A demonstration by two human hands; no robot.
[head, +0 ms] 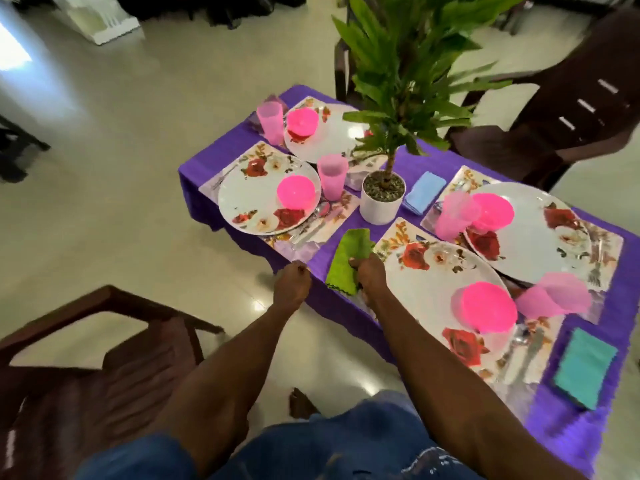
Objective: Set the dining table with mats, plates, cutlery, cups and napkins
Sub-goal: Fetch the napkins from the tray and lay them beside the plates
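two hands at the near edge of a nearly set purple table

nearest me i see blue shorts and two bare forearms reaching out over the table edge. a brown chair [104, 358] stands at my lower left. my left hand [292, 285] is curled at the table's edge, just below a pale lilac napkin [300, 250]; it is too blurred for me to tell whether the fingers pinch anything. my right hand [370, 273] grasps the near end of a green napkin [348, 259], which lies on the purple tablecloth [571, 424] between two floral mats.

to my right, the nearest plate [433, 285] carries an upturned pink bowl [486, 306], with a tipped pink cup [554, 297] beside it, blurred cutlery below, and a teal napkin [585, 367] further right. behind it is a second plate [540, 223] with its own pink bowl and cup.

on the left, a plate [263, 199] holds a pink bowl, with a spoon at its edge.

in the middle stands a white potted plant [381, 199], a blue napkin [424, 192] beside it. farthest off lies a fourth setting.
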